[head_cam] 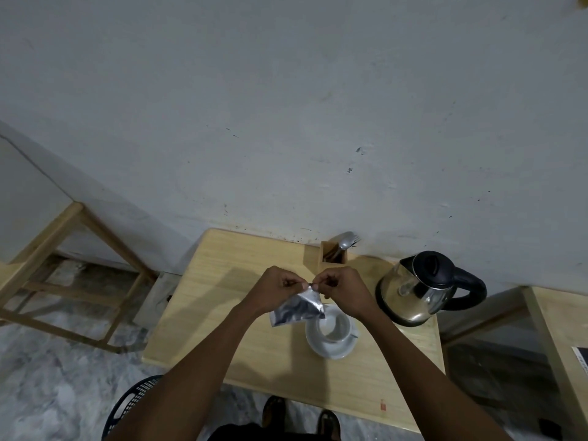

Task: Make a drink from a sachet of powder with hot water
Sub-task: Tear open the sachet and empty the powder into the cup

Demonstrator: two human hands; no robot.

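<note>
Both hands up over the wooden table point(222, 300), pinching the top edge of a silver foil sachet point(297, 308) between them. Left hand point(276, 289) grips the top edge from the left with thumb and fingers closed on it, right hand point(342, 289) pinches the same edge from the right, fingertips of the two hands almost touching. Sachet hangs down from the pinch, tilted, lower corner pointing left, held in the air just above and left of the cup. Whether the top is already torn, cannot tell, too small and blurred at the pinch.

White cup point(332, 324) sits on a white saucer point(331, 350) on the table, right under the hands, handle toward the right. Inside looks pale, contents unclear.

Steel kettle point(410, 294) with black lid and black handle stands on the table right of the cup, near the wall, apart from the cup. Small wooden holder point(332, 259) at the back edge against the wall, metal cutlery point(346, 240) sticking out of it.

Dark plastic basket point(133, 405) on the floor lower left; wooden frame point(63, 265) further left, well apart from the table
</note>
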